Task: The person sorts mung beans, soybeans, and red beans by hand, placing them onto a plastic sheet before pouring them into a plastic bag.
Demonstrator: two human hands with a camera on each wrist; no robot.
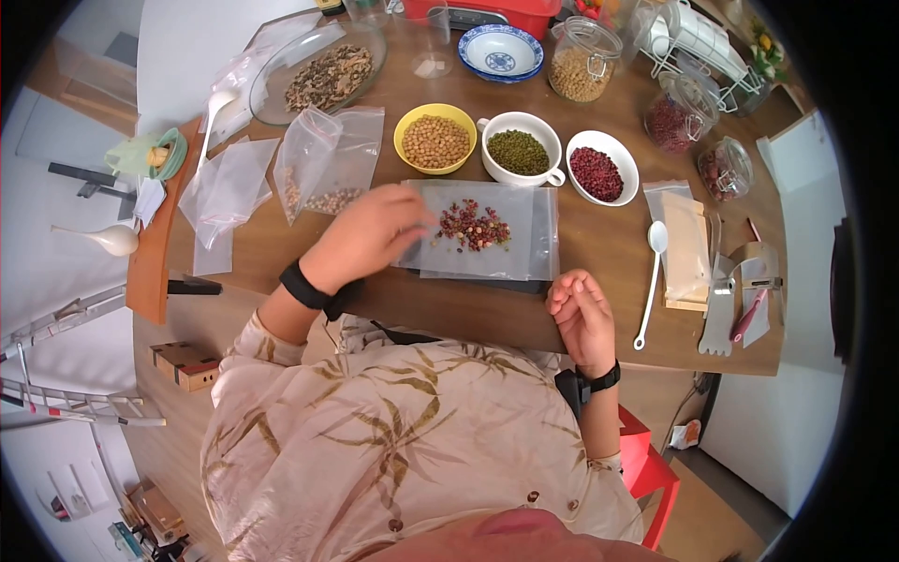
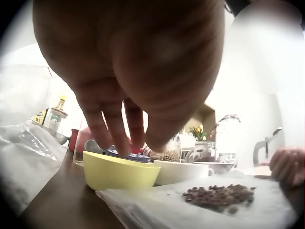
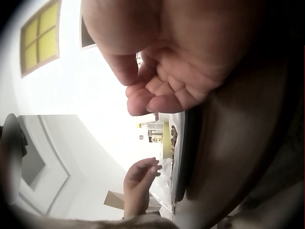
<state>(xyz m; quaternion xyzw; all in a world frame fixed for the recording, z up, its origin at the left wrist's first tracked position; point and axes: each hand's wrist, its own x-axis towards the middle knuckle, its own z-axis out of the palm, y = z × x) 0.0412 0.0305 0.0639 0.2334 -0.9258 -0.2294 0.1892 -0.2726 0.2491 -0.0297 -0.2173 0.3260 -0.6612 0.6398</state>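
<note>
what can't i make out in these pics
- Dark slab: mostly hidden under the plastic, head view
- Red box: cut off by the head view's top edge
- Label at the back: too small to read, right wrist view
- What fills the rightmost jar: too small and blurred to name, head view

One yellow bowl (image 1: pixel 435 167) stands on the counter (image 1: pixel 468 323). To its right are two white bowls (image 1: pixel 602 192), one with handles, and farther right three glass jars (image 1: pixel 579 75). Beyond it is one stack of at least two blue-patterned bowls (image 1: pixel 502 51). Two white spoons (image 1: pixel 655 272) flank it, one on either side. One glass dish (image 1: pixel 267 94) sits to its upper left; two hands (image 1: pixel 370 239) are nearer the person.
</note>
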